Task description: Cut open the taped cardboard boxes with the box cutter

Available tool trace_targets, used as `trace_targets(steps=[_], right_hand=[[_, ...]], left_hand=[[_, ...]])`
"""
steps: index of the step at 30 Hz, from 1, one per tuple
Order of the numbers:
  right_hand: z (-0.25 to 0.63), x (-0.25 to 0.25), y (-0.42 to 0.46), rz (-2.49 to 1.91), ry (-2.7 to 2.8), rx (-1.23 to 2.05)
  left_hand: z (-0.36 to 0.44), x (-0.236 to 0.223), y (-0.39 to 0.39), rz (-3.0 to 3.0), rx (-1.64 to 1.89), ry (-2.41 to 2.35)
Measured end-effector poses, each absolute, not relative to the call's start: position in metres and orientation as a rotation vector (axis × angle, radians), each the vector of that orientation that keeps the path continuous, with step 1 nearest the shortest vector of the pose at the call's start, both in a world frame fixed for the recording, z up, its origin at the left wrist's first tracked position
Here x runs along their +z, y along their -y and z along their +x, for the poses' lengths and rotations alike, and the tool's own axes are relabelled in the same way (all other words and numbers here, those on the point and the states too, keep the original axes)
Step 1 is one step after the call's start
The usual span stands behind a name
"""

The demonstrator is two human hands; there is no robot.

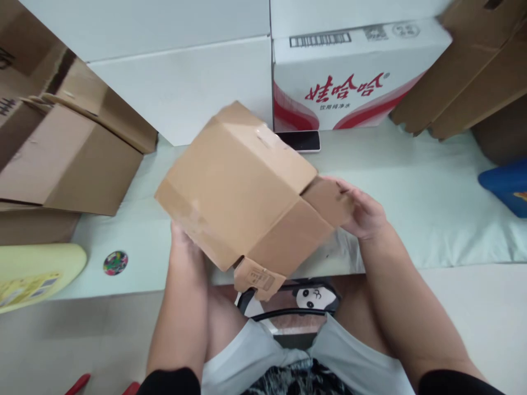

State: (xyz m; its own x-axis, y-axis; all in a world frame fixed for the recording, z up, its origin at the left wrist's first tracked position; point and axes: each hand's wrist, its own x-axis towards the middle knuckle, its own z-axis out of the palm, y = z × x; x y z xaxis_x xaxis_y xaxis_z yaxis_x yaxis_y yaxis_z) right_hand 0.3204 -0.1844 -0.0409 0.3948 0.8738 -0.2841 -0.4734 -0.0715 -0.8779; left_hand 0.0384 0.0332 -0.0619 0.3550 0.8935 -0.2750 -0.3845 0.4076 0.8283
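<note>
Head view: I have a brown cardboard box in front of me, tilted above the near edge of a table with a pale green cloth. My right hand is closed on a side flap at the box's right end, fingers bent around its edge. My left hand is against the lower left side, partly behind the cardboard; its fingers are hidden, so I cannot tell how they are set. A small torn-edged flap hangs from the corner nearest my lap, above a panda picture between my legs. Just beyond the box, partly covered by it in my sight, is a dark phone, next to a white carton with red lettering. More brown boxes stand at the table's left side, and brown cardboard leans at the right, near a blue container. A yellow-green bottle lies at the near left, with a colourful round disc just beside it.
</note>
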Motion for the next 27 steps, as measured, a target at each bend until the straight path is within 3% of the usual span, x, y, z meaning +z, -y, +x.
trace_targets(steps=[5,12,21,27], right_hand=[[0.302,-0.05,0.174,-1.075,0.37,1.207],[0.289,-0.058,0.158,-1.197,0.174,0.987],[0.293,-0.073,0.185,-1.467,0.729,1.134],[0.302,-0.058,0.238,-1.645,0.509,0.622]], left_hand=[[0.049,-0.065,-0.037,0.761,1.039,-0.812],[0.058,-0.055,-0.025,0.75,1.071,-0.713],[0.058,-0.069,-0.036,0.748,1.014,-0.715],[0.07,-0.065,-0.03,0.684,0.803,-0.746]])
